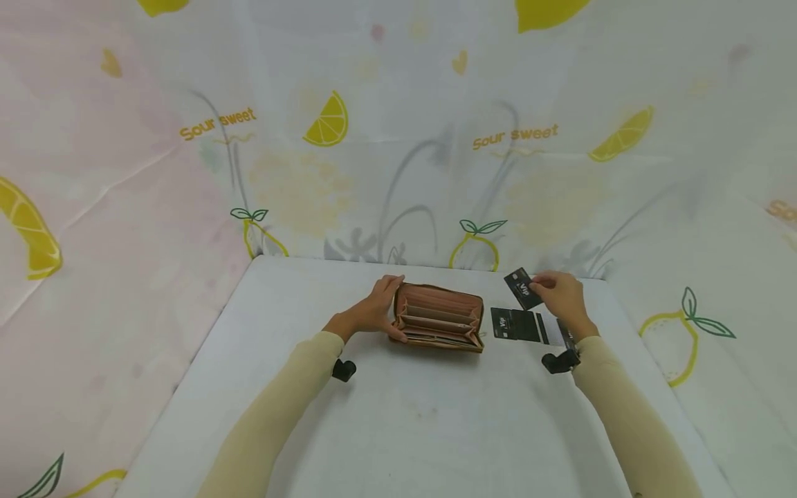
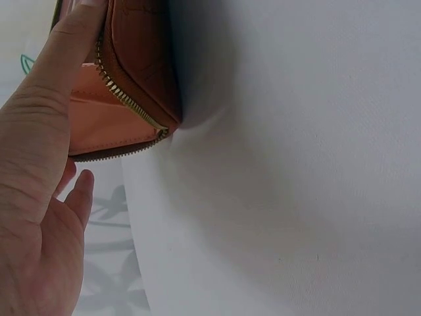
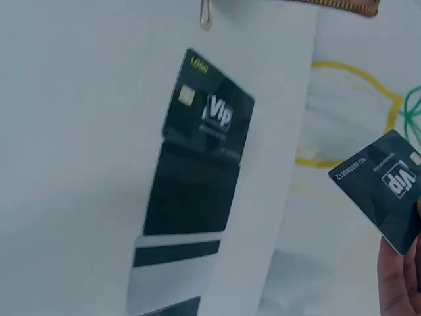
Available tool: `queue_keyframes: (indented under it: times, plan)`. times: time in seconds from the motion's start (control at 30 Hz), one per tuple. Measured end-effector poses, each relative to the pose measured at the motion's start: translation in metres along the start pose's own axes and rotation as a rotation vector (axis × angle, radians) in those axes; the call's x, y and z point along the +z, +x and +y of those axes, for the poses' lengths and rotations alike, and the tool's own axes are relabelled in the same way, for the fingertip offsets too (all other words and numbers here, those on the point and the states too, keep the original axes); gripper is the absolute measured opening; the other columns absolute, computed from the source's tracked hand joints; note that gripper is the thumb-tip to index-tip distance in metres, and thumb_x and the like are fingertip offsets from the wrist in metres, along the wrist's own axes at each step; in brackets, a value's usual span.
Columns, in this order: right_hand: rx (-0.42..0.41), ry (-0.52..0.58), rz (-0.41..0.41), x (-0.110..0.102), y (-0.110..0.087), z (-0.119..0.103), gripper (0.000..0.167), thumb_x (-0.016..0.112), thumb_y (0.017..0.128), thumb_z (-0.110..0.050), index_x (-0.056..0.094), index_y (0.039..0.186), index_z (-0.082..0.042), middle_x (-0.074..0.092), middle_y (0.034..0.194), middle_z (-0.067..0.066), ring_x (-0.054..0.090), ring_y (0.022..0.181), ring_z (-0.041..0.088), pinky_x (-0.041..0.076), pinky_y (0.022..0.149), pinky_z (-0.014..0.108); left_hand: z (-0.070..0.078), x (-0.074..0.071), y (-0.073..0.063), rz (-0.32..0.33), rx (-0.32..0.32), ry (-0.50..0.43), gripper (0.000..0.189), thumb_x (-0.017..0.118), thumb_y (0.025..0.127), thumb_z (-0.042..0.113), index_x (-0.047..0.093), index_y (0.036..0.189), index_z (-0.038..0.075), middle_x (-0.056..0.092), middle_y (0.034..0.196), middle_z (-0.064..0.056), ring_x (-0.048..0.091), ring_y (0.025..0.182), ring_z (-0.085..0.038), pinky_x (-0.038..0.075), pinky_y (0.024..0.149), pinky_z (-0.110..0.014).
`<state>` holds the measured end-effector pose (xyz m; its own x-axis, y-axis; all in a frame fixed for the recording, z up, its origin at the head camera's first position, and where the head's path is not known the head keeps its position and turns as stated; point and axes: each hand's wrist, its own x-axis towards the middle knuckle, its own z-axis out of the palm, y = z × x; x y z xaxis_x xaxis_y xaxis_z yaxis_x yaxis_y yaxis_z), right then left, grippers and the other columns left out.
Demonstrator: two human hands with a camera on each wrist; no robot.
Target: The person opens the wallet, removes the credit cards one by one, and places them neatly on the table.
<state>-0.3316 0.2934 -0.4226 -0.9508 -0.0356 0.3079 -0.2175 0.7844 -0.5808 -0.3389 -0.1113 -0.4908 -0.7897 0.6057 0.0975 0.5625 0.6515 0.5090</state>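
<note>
Left hand (image 1: 373,310)'s got a grip on the wallet (image 1: 438,296)'s 9 o'clock end, and the thing's gaping open up around 12 o'clock on the surface (image 1: 398,429). Over at its 3 o'clock there's a row of cards (image 1: 521,325) lying flat, with the right hand (image 1: 563,297) pinching a black Vip card (image 1: 520,287) at their 12.

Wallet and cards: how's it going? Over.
Left grip on open wallet. Right grip pinching raised VIP card. Other cards lying beside wallet; no obstruction seen.
</note>
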Motion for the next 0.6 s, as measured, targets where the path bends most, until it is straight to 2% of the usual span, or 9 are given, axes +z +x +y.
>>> queue_keyframes:
  times: [0.17, 0.33, 0.47, 0.6]
  plan:
    - [0.180, 0.006, 0.029, -0.019, -0.014, 0.037, 0.028, 0.067, 0.093, -0.016, 0.070, 0.106, 0.008, 0.069, 0.100, 0.025, 0.062, 0.096, 0.043, 0.047, 0.081, 0.052, 0.000, 0.000, 0.000, -0.008, -0.012, -0.013, 0.137, 0.088, 0.059, 0.057, 0.009, 0.155, 0.000, 0.019, 0.148, -0.015, 0.022, 0.136, -0.029, 0.034, 0.108, -0.043]
    - [0.353, 0.010, 0.030, -0.035, -0.027, 0.063, 0.032, 0.064, 0.093, -0.017, 0.067, 0.112, 0.010, 0.066, 0.108, 0.027, 0.058, 0.103, 0.043, 0.046, 0.081, 0.048, 0.000, 0.000, 0.000, -0.024, -0.026, -0.007, 0.137, 0.086, 0.059, 0.059, 0.007, 0.155, 0.001, 0.019, 0.148, -0.014, 0.021, 0.137, -0.028, 0.033, 0.108, -0.041]
    - [0.442, 0.006, 0.033, -0.040, -0.037, 0.081, 0.033, 0.063, 0.093, -0.016, 0.066, 0.113, 0.011, 0.063, 0.114, 0.028, 0.054, 0.109, 0.044, 0.042, 0.082, 0.046, 0.001, -0.001, -0.001, -0.019, -0.026, 0.000, 0.137, 0.087, 0.059, 0.058, 0.008, 0.155, 0.001, 0.019, 0.148, -0.014, 0.022, 0.136, -0.028, 0.034, 0.108, -0.041]
    - [0.512, 0.006, 0.048, -0.040, -0.047, 0.099, 0.033, 0.060, 0.094, -0.013, 0.065, 0.113, 0.013, 0.062, 0.115, 0.030, 0.054, 0.110, 0.044, 0.043, 0.077, 0.041, 0.001, -0.001, 0.000, -0.012, -0.014, -0.001, 0.136, 0.088, 0.059, 0.056, 0.009, 0.155, -0.001, 0.020, 0.147, -0.015, 0.023, 0.135, -0.029, 0.034, 0.108, -0.042]
